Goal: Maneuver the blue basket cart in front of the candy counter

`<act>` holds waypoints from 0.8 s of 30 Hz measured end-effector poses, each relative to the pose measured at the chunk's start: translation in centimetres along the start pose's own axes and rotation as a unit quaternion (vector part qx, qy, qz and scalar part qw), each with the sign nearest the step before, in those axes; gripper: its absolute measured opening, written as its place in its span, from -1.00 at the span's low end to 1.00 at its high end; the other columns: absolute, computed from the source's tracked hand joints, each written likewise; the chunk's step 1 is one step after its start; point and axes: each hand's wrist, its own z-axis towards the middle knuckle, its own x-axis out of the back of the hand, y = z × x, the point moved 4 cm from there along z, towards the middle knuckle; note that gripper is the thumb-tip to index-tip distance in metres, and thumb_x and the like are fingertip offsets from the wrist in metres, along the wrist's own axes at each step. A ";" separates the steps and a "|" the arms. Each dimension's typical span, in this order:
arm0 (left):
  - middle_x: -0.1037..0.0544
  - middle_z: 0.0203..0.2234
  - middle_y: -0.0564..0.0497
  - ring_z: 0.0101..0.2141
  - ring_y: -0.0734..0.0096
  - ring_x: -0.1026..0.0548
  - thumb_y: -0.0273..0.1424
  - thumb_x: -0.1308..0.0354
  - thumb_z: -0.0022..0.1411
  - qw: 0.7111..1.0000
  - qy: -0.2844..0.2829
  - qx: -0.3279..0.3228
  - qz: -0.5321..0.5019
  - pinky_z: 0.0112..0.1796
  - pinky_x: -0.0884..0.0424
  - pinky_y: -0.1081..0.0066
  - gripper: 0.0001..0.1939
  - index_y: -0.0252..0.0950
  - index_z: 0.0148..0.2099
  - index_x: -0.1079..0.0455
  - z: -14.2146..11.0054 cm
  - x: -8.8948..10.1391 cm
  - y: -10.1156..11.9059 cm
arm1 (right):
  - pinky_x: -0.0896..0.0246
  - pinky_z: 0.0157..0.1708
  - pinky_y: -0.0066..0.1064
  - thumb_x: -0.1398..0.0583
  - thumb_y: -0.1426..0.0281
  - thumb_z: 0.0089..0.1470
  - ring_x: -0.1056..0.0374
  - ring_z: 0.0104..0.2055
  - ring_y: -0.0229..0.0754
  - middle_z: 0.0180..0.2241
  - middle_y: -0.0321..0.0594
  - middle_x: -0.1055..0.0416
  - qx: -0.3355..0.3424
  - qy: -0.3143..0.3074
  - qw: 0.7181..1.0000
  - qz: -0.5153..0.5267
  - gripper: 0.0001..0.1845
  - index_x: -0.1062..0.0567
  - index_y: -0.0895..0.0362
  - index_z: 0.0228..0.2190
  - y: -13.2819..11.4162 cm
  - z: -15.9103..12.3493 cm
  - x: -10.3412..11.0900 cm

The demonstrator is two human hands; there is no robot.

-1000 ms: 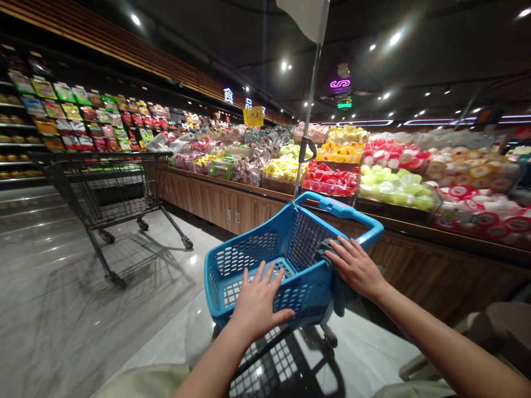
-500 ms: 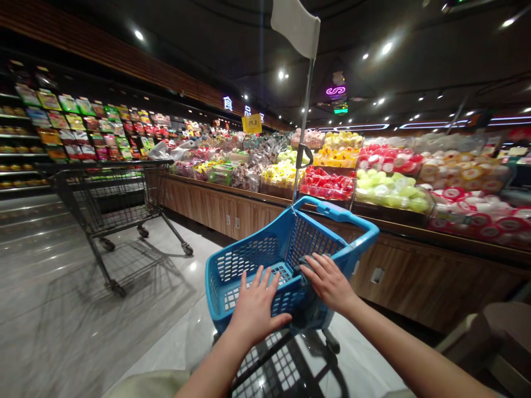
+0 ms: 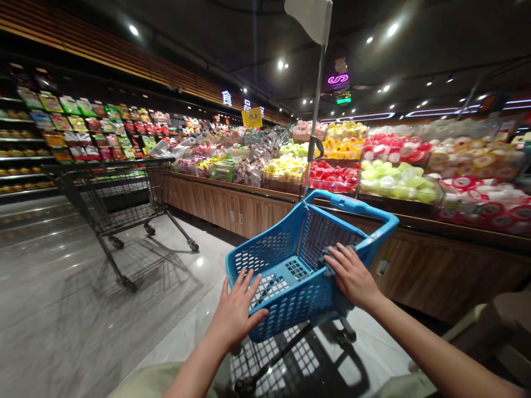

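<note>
A small blue plastic shopping cart [image 3: 286, 309] stands right in front of me, its basket holding nothing that I can see. A tall pole with a pale flag [image 3: 311, 21] rises from its far side. My right hand [image 3: 354, 279] is on the near rim, fingers bent over a dark grey-blue cloth [image 3: 327, 258] that drapes down the basket's outside. At the basket's left corner is my left hand [image 3: 237, 309], fingers spread and the palm facing down. It overlaps the rim there; whether it presses on it I cannot tell.
Behind the cart runs a wood-fronted counter [image 3: 261, 213] heaped with wrapped sweets [image 3: 392, 177]. A black wire trolley [image 3: 120, 199] stands on the tiled floor to the left. Shelves of packets [image 3: 83, 121] line the left wall. A dark brown shape [image 3: 498, 331] fills the lower right.
The blue cart has shifted to the right in view, and my right hand has gone right with the cloth. My left hand has moved left, over to the basket's corner.
</note>
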 end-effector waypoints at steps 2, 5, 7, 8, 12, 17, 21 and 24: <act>-0.02 0.35 -0.13 0.33 -0.09 0.06 0.17 0.11 0.25 1.000 -0.023 0.005 -0.018 0.22 0.18 -0.21 -0.17 -0.12 0.41 0.12 0.5 0.2 0.9 | 0.07 0.26 0.14 -0.06 0.49 0.15 0.18 0.37 0.12 0.27 -0.06 -0.13 -0.001 0.001 1.000 0.011 -0.46 -0.31 0.14 0.18 -1.4 -0.2 0.1; 0.03 0.37 -0.10 0.33 -0.08 0.10 0.20 0.11 0.22 0.998 -0.055 -0.001 -0.034 0.23 0.19 -0.21 -0.13 -0.11 0.41 0.15 0.8 0.5 2.1 | 0.04 0.24 0.17 -0.08 0.49 0.11 0.21 0.37 0.14 0.29 -0.07 -0.09 -0.002 0.004 0.999 0.036 -0.41 -0.29 0.11 0.19 -4.7 -0.3 0.0; 0.03 0.37 -0.10 0.33 -0.07 0.10 0.21 0.12 0.21 0.997 -0.063 -0.006 -0.036 0.23 0.18 -0.20 -0.12 -0.12 0.41 0.15 1.0 0.6 2.7 | 0.03 0.23 0.19 -0.12 0.43 0.09 0.22 0.37 0.18 0.31 -0.07 -0.03 -0.005 0.004 0.998 0.055 -0.38 -0.26 0.10 0.21 -6.9 -0.3 0.0; 0.03 0.37 -0.10 0.33 -0.07 0.09 0.21 0.12 0.21 0.997 -0.066 -0.006 -0.035 0.23 0.18 -0.19 -0.12 -0.13 0.41 0.15 1.0 0.6 2.9 | 0.03 0.23 0.20 -0.14 0.39 0.09 0.23 0.37 0.20 0.32 -0.06 0.00 -0.007 0.004 0.998 0.061 -0.36 -0.24 0.11 0.22 -7.7 -0.3 0.0; 0.01 0.36 -0.12 0.33 -0.07 0.09 0.21 0.12 0.21 0.997 -0.075 0.001 -0.025 0.24 0.16 -0.17 -0.10 -0.18 0.41 0.13 1.2 0.4 3.2 | 0.01 0.23 0.16 -0.14 0.37 0.11 0.22 0.37 0.18 0.32 -0.05 0.01 0.011 0.005 0.998 0.059 -0.35 -0.21 0.14 0.24 -8.4 -0.4 -0.1; -0.04 0.34 -0.17 0.33 -0.08 0.08 0.23 0.13 0.19 0.995 -0.093 0.010 -0.019 0.24 0.14 -0.14 -0.09 -0.23 0.39 0.02 1.4 0.6 3.3 | 0.03 0.25 0.09 -0.07 0.55 0.07 0.19 0.37 0.08 0.32 -0.12 -0.02 0.051 -0.015 0.998 0.038 -0.31 -0.20 0.08 0.24 -5.9 -0.8 -0.4; -0.04 0.34 -0.16 0.33 -0.10 0.09 0.23 0.15 0.20 0.994 -0.105 0.017 -0.020 0.23 0.13 -0.18 -0.11 -0.22 0.38 0.00 1.5 0.9 3.3 | 0.03 0.26 0.06 -0.07 0.57 0.08 0.19 0.38 0.07 0.32 -0.13 -0.03 0.048 -0.019 0.999 0.007 -0.32 -0.20 0.08 0.24 -2.0 -1.6 -0.1; -0.02 0.35 -0.13 0.33 -0.11 0.10 0.23 0.15 0.21 0.994 -0.107 0.014 -0.028 0.22 0.14 -0.22 -0.14 -0.17 0.39 0.02 1.6 1.0 3.4 | 0.07 0.27 0.08 -0.09 0.54 0.07 0.20 0.38 0.08 0.32 -0.10 -0.02 0.028 -0.021 0.999 -0.010 -0.34 -0.23 0.11 0.23 1.7 -2.2 0.8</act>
